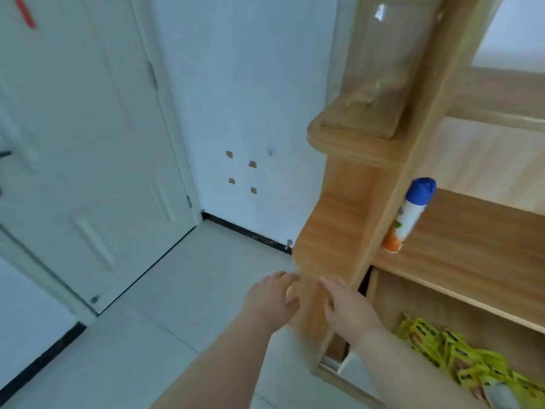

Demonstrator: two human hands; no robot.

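A wooden shelf unit [333, 225] with rounded side shelves stands at the right. My left hand [272, 299] is low beside its outer corner, fingers loosely curled toward the wood and holding nothing that I can see. My right hand [348, 308] lies on the front of the same corner post, fingers relaxed and pointing up and left. The two hands sit on either side of the post, a little apart. A white spray can [410, 215] with a blue cap and an orange base stands on the middle shelf, just behind the upright.
A white door [88, 143] with a dark handle fills the left. The white wall [250, 113] carries small brown squares. Pale floor tiles [177, 290] lie below. Yellow packets [460, 358] are piled on the lower shelf. A clear container [380, 54] stands on the top side shelf.
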